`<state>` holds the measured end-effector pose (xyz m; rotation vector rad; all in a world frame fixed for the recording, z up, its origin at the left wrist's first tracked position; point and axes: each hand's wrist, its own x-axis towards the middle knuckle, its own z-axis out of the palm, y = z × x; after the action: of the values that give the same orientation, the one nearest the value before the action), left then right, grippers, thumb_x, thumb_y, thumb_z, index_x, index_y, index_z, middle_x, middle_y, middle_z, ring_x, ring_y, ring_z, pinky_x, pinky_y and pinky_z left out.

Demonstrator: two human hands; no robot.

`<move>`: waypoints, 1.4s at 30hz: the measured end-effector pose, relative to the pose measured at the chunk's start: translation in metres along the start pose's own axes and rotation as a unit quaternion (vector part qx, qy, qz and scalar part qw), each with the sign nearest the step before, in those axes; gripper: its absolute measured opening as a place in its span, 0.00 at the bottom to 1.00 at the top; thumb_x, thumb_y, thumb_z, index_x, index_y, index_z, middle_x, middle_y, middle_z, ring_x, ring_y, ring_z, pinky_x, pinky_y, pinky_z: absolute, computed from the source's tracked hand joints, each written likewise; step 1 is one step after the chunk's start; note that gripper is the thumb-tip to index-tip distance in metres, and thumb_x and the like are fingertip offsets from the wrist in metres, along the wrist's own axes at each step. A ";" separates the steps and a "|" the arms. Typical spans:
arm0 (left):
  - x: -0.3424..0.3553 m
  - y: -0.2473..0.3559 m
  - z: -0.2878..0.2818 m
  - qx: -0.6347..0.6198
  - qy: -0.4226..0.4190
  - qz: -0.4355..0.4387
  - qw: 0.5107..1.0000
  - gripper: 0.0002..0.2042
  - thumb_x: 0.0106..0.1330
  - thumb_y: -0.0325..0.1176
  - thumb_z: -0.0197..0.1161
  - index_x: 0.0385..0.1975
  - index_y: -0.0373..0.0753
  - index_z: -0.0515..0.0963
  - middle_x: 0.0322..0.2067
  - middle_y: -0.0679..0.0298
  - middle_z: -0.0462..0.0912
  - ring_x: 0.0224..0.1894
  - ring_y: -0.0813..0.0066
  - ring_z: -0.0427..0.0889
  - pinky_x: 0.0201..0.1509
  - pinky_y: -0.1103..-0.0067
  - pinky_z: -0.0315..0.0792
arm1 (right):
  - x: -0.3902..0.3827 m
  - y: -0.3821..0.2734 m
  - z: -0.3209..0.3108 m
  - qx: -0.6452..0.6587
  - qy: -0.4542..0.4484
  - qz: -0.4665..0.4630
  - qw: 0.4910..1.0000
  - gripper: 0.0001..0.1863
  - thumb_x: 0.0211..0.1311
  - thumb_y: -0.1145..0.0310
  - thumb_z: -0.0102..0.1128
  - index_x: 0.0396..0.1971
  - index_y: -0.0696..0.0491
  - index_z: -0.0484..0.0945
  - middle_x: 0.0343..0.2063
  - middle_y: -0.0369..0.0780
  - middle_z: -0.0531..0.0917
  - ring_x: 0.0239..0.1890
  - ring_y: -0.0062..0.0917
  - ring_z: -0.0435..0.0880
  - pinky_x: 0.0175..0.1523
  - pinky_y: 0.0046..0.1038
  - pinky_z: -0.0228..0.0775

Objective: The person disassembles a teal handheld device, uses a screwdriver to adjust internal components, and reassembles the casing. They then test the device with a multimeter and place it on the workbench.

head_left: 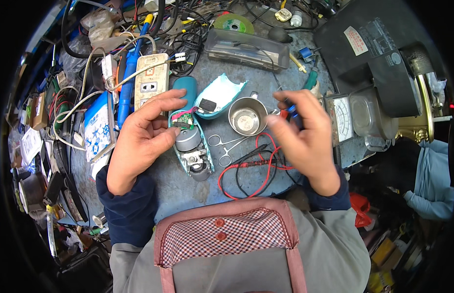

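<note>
My left hand (145,134) grips the opened teal device (196,152), thumb at its green circuit board (184,121), fingertips by a teal housing piece (185,88). Grey cylindrical parts and wires show inside. A loose shell (225,92) with a white inside lies beside it. My right hand (302,141) hovers right of the steel cup (247,116), thumb and index finger apart. Blue and red handles behind those fingers are partly hidden. Forceps (226,156) and red and black test leads (262,179) lie below the cup.
A power strip (150,80), blue-white packet (98,127) and cable tangle crowd the left. A clear box (246,49) sits at the back; an analog meter (339,117) and black case (354,49) stand right. Light-blue clothing (430,180), perhaps another person's, shows beyond the bench edge.
</note>
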<state>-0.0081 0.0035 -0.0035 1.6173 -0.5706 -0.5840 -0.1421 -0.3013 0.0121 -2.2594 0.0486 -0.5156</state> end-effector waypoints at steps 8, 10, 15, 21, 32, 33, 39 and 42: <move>-0.002 0.005 0.001 -0.003 0.005 0.003 1.000 0.28 0.63 0.11 0.58 0.65 0.33 0.81 0.76 0.57 0.73 0.66 0.76 0.81 0.62 0.79 0.79 | 0.030 -0.011 -0.040 0.374 -0.067 0.046 0.924 0.21 0.78 0.74 0.50 0.66 0.65 0.73 0.37 0.52 0.85 0.23 0.23 0.82 0.27 0.25 0.80; -0.002 0.005 0.001 -0.010 0.004 0.004 1.000 0.29 0.62 0.09 0.58 0.65 0.33 0.81 0.76 0.56 0.72 0.67 0.76 0.81 0.60 0.80 0.79 | 0.037 -0.008 -0.034 0.516 -0.117 0.056 0.847 0.35 0.76 0.58 0.60 0.72 0.65 0.63 0.47 0.62 0.82 0.38 0.43 0.85 0.37 0.37 0.86; -0.002 0.005 -0.001 0.005 -0.003 0.000 1.000 0.30 0.62 0.08 0.59 0.66 0.33 0.80 0.76 0.55 0.72 0.65 0.76 0.82 0.59 0.81 0.79 | 0.031 0.003 -0.016 0.539 -0.136 0.086 0.827 0.46 0.75 0.51 0.72 0.76 0.63 0.55 0.51 0.67 0.84 0.45 0.53 0.93 0.45 0.46 0.92; -0.003 0.006 0.002 -0.011 -0.004 -0.006 1.000 0.32 0.59 0.07 0.57 0.66 0.30 0.79 0.77 0.45 0.68 0.79 0.61 0.71 0.80 0.70 0.66 | 0.028 0.011 -0.005 0.390 -0.098 0.061 0.914 0.22 0.79 0.71 0.63 0.65 0.65 0.74 0.47 0.48 0.88 0.40 0.27 0.90 0.47 0.25 0.82; -0.003 0.006 0.001 -0.005 0.000 -0.011 1.000 0.29 0.62 0.09 0.60 0.65 0.32 0.80 0.76 0.55 0.71 0.62 0.77 0.84 0.58 0.82 0.78 | 0.027 0.006 0.037 0.145 -0.033 -0.075 0.986 0.40 0.69 0.88 0.64 0.79 0.59 0.61 0.47 0.48 0.90 0.49 0.26 0.92 0.49 0.23 0.85; -0.002 0.006 0.001 -0.002 0.001 -0.009 1.000 0.29 0.62 0.09 0.59 0.65 0.32 0.81 0.76 0.55 0.71 0.62 0.78 0.84 0.58 0.82 0.78 | 0.028 0.005 0.038 0.114 -0.032 -0.106 0.987 0.40 0.69 0.88 0.64 0.79 0.59 0.60 0.47 0.48 0.90 0.49 0.27 0.93 0.49 0.23 0.86; -0.002 0.007 0.002 -0.019 -0.002 -0.018 1.000 0.29 0.62 0.09 0.60 0.66 0.30 0.79 0.77 0.51 0.70 0.72 0.68 0.77 0.72 0.73 0.72 | 0.026 0.008 0.042 0.075 -0.074 -0.113 0.988 0.37 0.64 0.91 0.66 0.74 0.57 0.72 0.62 0.47 0.84 0.52 0.29 0.94 0.50 0.27 0.89; -0.002 0.006 0.001 -0.014 -0.010 -0.013 1.000 0.30 0.62 0.09 0.60 0.68 0.30 0.79 0.78 0.49 0.69 0.76 0.63 0.74 0.78 0.70 0.69 | 0.026 0.008 0.041 0.084 -0.079 -0.104 0.988 0.38 0.64 0.91 0.66 0.75 0.58 0.71 0.62 0.48 0.85 0.52 0.29 0.93 0.50 0.27 0.89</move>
<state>-0.0104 0.0035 0.0028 1.5964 -0.5539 -0.6247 -0.1013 -0.2834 -0.0092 -2.1430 -0.3035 -0.4304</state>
